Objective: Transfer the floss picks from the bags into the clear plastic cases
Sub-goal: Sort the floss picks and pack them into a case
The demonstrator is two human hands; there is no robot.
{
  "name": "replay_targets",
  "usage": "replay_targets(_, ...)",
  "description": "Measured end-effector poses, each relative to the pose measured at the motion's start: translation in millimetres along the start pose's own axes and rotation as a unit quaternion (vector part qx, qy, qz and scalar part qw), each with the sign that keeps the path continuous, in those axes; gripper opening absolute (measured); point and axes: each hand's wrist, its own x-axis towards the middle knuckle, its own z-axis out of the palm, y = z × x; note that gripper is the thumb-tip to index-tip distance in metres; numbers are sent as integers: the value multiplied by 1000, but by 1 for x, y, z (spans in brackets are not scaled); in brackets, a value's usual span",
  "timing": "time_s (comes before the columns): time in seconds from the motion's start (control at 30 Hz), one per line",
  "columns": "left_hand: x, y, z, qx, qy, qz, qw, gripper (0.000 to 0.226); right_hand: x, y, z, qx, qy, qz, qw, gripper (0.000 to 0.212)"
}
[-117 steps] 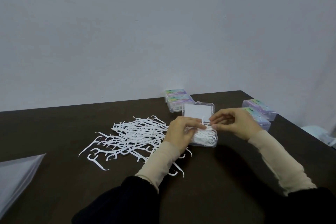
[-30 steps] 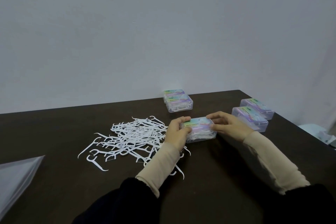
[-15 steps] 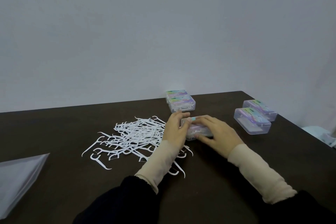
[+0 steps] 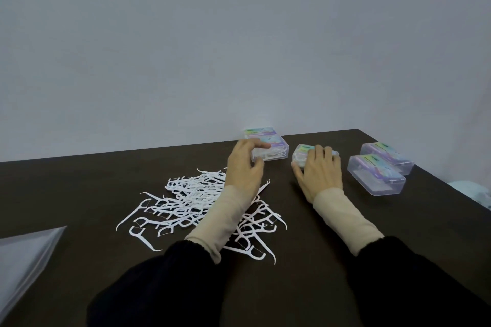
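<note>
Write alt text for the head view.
The right hand rests on a closed floss case while the left hand touches another filled case; loose floss picks lie piled on the dark table.
</note>
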Motion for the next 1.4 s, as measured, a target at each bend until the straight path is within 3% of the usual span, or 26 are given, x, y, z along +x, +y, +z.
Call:
replay_targets(0.27,26,-10,-11,-33,39,-39,998,39,56,-3,24,76,-8,26,997,57)
replay_targets(0.53,39,-25,-7,-26,17,-49,998,39,98,-7,35,209,-11,3,978,42)
replay_targets(0.9,43,-37,-5,-41,15,-69,997,42,100,-6,36,161,-66,-44,984,59)
replay_targets(1.0,43,-32,0,-48,4,-68,997,44,91,-7,31,124,-20,-40,991,57)
replay_targets(1.13,38,-20,8,-56,-11,-52,997,44,67,-6,21,26,47,5,999,55)
replay_targets(1.23,32,-11,16,-40,-28,-45,998,38,45,-2,11,-42,75,76,993,68)
replay_targets(1.4,12,7,34,-12,-77,-7,997,37,17,14,6,-33,25,217,975,86)
